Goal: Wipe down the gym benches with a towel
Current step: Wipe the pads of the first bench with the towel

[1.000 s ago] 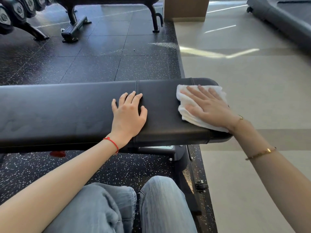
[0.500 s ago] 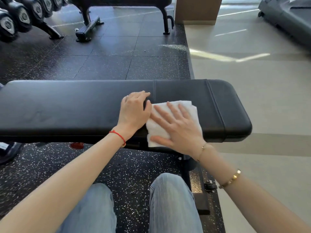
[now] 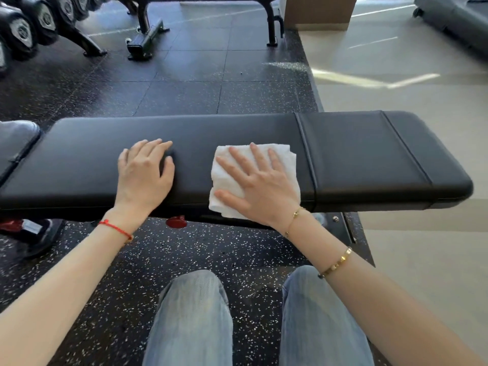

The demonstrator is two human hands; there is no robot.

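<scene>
Fingers (image 3: 253, 165) of right hand (image 3: 260, 191) splayed flat on towel (image 3: 227, 178); bench (image 3: 356, 154) lengthwise left-to-right; left hand (image 3: 144, 175) flat.

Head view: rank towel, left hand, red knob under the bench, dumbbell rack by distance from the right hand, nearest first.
1. Towel: directly under the right hand, pressed flat on the bench.
2. Red knob: below the bench's near edge, to the left.
3. Left hand: resting on the bench further left; close to the knob's distance, hard to separate.
4. Dumbbell rack: far upper left, across the floor.
</scene>
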